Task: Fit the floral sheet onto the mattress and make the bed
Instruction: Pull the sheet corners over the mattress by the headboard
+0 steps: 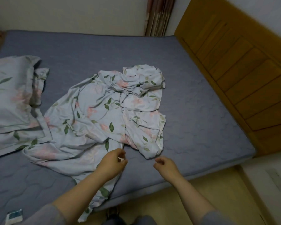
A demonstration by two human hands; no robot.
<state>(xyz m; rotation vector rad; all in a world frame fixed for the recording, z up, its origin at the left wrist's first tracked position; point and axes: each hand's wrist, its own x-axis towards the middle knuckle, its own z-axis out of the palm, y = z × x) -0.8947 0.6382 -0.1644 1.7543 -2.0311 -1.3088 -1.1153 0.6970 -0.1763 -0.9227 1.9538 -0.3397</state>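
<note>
Right, our left hand (113, 161) curls over the near edge of the sheet (94, 111) and seems to pinch a bit of cloth. Our right hand (166, 164) hovers just beside the sheet's near tip, loosely curled and holding nothing. The sheet lies in a crumpled heap in the middle of the bare mattress (201, 111), one tail trailing off the near side. Pillows (10, 95) sit at the left. We'd say it's barely begun: no corner fitted, and all the spreading and tucking is left.
</note>
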